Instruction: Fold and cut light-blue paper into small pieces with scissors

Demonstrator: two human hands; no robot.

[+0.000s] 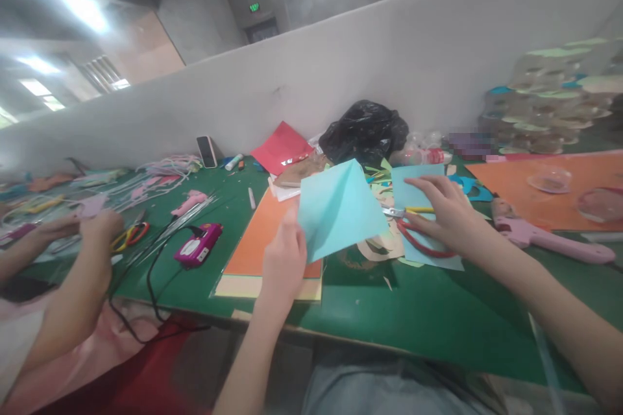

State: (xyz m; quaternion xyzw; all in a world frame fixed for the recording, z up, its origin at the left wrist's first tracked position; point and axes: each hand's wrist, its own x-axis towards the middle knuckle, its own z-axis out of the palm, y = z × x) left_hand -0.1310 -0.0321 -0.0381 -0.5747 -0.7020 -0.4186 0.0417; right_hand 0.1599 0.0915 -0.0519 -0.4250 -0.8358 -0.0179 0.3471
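My left hand is closed on the left edge of a light blue sheet of paper, which is held up over the table and has a crease across it. To the right, my right hand has its thumb and fingers apart around the handles of a pair of scissors, one red and one yellow. Whether the thumb touches the handles I cannot tell. Beneath the scissors lies another light blue sheet. Paper offcuts are scattered between the two hands.
Orange sheets lie left of centre, with a black plastic bag behind. A pink glue gun is at the right, before stacked clear plastic pieces. A magenta box with a cable sits near a co-worker's hands.
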